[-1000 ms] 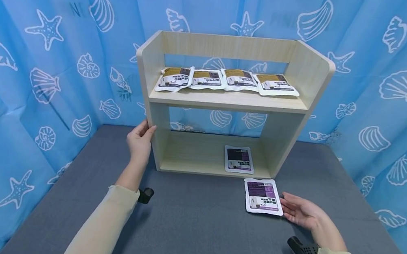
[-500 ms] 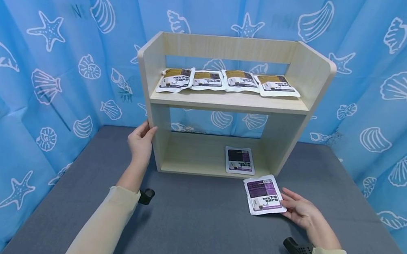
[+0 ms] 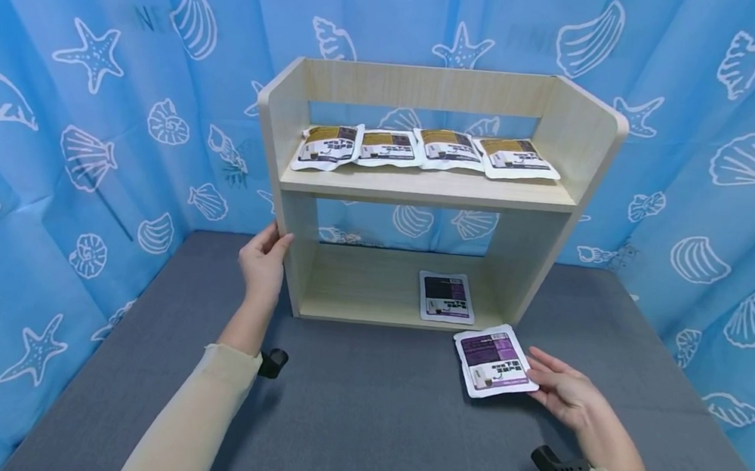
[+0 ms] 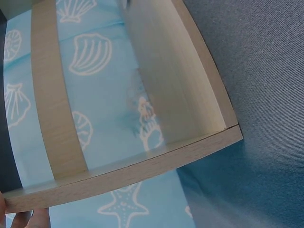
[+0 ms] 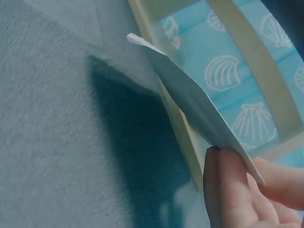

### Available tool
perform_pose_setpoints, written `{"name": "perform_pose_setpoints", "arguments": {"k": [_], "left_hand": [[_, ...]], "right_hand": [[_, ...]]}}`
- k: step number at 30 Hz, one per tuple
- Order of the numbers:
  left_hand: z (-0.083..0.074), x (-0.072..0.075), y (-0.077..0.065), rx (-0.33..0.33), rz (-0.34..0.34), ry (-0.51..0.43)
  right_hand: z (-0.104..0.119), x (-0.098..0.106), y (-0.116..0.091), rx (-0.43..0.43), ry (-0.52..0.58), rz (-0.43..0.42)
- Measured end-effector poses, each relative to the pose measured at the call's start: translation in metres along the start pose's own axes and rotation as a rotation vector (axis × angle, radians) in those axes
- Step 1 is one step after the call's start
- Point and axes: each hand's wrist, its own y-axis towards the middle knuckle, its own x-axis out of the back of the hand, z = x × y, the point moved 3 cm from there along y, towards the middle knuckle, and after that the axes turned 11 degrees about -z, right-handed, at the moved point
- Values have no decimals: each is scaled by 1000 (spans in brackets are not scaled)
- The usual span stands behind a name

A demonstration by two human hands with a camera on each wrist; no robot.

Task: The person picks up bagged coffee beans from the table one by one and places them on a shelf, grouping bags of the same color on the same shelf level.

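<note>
My right hand point(image 3: 570, 394) pinches the right edge of a flat white pouch point(image 3: 496, 361) with a purple label, thumb on one face and fingers on the other. In the right wrist view the pouch point(image 5: 199, 104) appears nearly edge-on, held above the grey cloth with its shadow below. It is just in front of the wooden shelf's point(image 3: 372, 288) lower right corner. A similar pouch point(image 3: 446, 297) lies on the bottom board, toward the right. At the left side panel, my left hand point(image 3: 262, 262) grips the front edge; its fingertips point(image 4: 39, 219) show in the left wrist view.
Several white pouches point(image 3: 386, 147) with gold-topped labels lie in a row on the upper board point(image 3: 430, 187). Grey cloth point(image 3: 387, 418) covers the table. A blue curtain point(image 3: 127, 75) with white shell prints hangs behind and on both sides.
The pouch in my right hand has turned so that its lower edge slants, and it has shifted slightly to the right. My left hand keeps its place on the shelf panel.
</note>
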Motion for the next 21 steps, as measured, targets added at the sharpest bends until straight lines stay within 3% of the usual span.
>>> {"name": "perform_pose_setpoints", "arguments": {"k": [15, 21], "left_hand": [[2, 0, 1, -26, -5, -10], [0, 0, 0, -25, -3, -26]], "right_hand": [[5, -16, 2, 12, 11, 52], [5, -31, 0, 4, 4, -6]]}}
